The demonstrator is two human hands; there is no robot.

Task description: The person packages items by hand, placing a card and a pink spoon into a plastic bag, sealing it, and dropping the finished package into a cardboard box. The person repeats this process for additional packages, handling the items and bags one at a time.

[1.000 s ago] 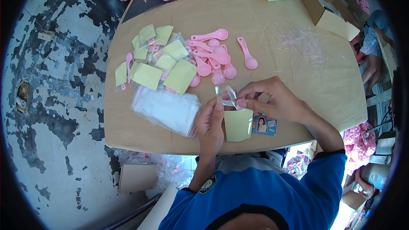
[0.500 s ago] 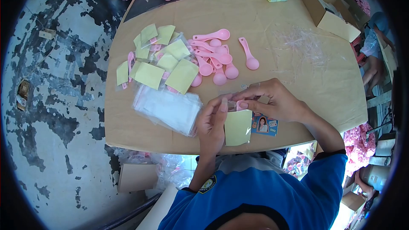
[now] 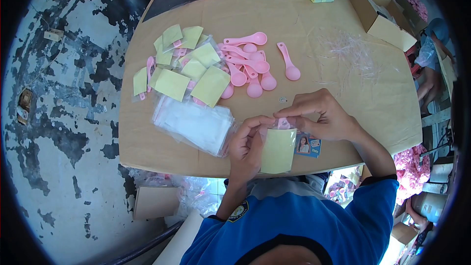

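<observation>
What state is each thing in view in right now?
left hand: closed on packet's left edge
right hand: pinching packet's top
packet: held upright, yellow card inside, pink spoon end at its top
loose spoons: unbagged, piled
filled packets: heaped, lying flat
empty bags: stacked flat
picture card: flat, face up
cardboard box: open

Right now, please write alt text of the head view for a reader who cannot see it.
A person's left hand and right hand hold a clear bag with a yellow card over a brown table. Loose pink spoons, filled packets and empty bags lie beyond.
</observation>
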